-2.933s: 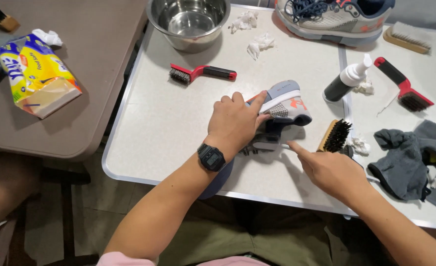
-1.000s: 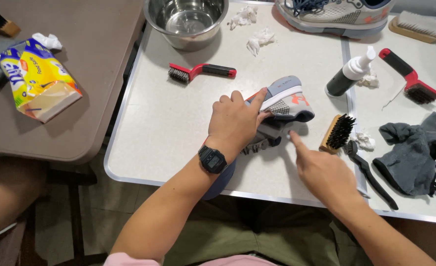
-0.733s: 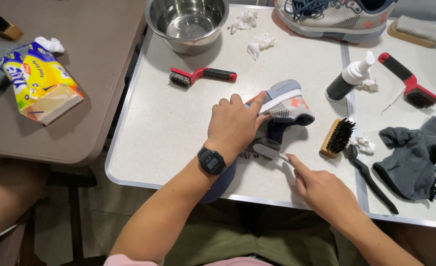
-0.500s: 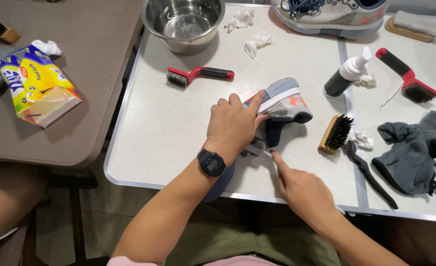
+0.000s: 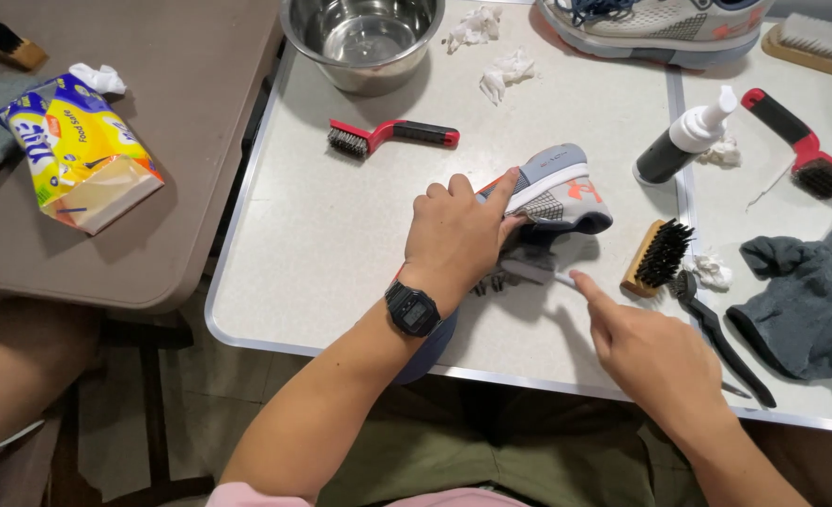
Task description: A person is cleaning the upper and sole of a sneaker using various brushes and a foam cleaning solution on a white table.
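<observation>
Your left hand (image 5: 458, 230), with the black digital wristwatch (image 5: 412, 309) on it, is clamped over the small grey sneaker with the white sole band and orange marking (image 5: 555, 192), pinning it on its side near the front middle of the white folding table (image 5: 341, 244). Your right hand (image 5: 655, 352) holds nothing that shows: it is loosely curled with the index finger stretched out, its tip touching the dark underside of the sneaker just below your left thumb. Judging by what lies about, the cleaning looks partly done: crumpled white tissues (image 5: 505, 70) sit by the steel mixing bowl (image 5: 364, 38), the dark foam bottle with the white pump top (image 5: 684, 145) stands just beyond the shoe, and the wooden-backed black bristle brush (image 5: 658, 258) and slim black detail brush (image 5: 716, 329) lie set down beside your right hand. The red-handled wire brush (image 5: 392, 136) lies apart on the left, and the bigger grey and white sneaker with blue laces (image 5: 655, 28) waits at the far edge; whether either shoe is finished, you cannot tell from here. The grey cloth (image 5: 806, 300) is bunched at the right. Compared with half a second ago, your right forefinger has slid rightward along the sole, away from your left wrist; the left hand has kept its grip and the shoe has not moved.
</observation>
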